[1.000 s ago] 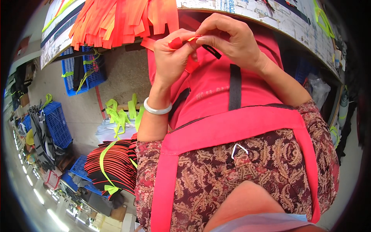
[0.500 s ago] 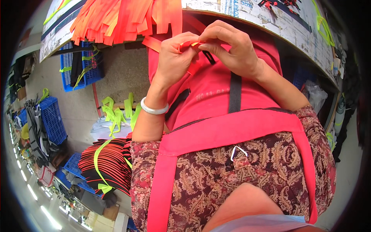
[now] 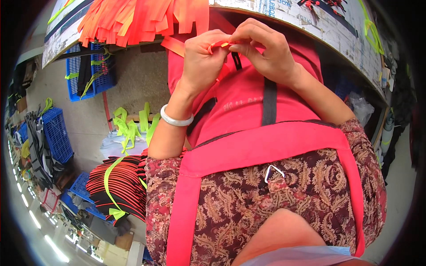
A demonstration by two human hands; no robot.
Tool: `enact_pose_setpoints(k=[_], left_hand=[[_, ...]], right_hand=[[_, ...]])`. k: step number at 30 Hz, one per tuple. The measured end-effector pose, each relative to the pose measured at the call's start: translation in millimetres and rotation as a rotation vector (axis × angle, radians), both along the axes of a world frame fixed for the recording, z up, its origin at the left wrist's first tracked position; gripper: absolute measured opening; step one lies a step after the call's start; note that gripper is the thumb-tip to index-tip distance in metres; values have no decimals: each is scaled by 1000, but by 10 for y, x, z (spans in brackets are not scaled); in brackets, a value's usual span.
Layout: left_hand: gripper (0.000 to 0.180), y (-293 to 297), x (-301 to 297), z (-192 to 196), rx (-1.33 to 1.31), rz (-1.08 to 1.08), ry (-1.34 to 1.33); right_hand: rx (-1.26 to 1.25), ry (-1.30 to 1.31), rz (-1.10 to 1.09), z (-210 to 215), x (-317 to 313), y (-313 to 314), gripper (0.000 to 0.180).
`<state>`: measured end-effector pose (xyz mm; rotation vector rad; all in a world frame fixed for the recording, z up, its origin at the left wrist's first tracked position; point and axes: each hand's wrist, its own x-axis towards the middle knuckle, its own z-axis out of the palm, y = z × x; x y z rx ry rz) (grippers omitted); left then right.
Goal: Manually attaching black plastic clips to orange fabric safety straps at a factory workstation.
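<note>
Above the lap of a red apron [image 3: 239,111], both hands meet close together. My left hand [image 3: 202,57], with a white bangle at the wrist, is closed around an orange-red fabric strip [image 3: 216,45]. The fingertips of my right hand [image 3: 266,51] pinch the same strip at its end, where a small yellowish spot shows. Just under the right fingers hangs a narrow black piece [image 3: 237,61]; its kind and whether it is joined to the strip cannot be made out. Part of the strip is hidden inside the left fist.
A pile of orange strips [image 3: 146,20] hangs over the edge of the worktable [image 3: 293,22] ahead. Blue crates [image 3: 103,73] stand below on the left. Beside my left elbow sits a tied bundle of black-and-red pieces [image 3: 116,188], near some yellow-green strips [image 3: 128,131].
Both hands have risen slightly and keep hold of the strip. The black piece has swung from a slant to nearly upright. The surroundings shift a little left in view.
</note>
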<state>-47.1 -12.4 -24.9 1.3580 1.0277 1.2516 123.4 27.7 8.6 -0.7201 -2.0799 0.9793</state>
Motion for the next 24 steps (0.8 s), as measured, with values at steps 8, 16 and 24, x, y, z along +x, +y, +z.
enact_pose_setpoints(k=[8,16,24], left_hand=[[15,227,62,-74,-47,-32,85],[18,392,446,-514,-669,-12,-554],[16,878,723,-1018,-1003,-132,-1108]], right_hand=[[-131,-75,-14,-183,224,221,10],[-623,-78,-280,-368,385,355,18],[-221,-400,-474,-645,339,730,22]])
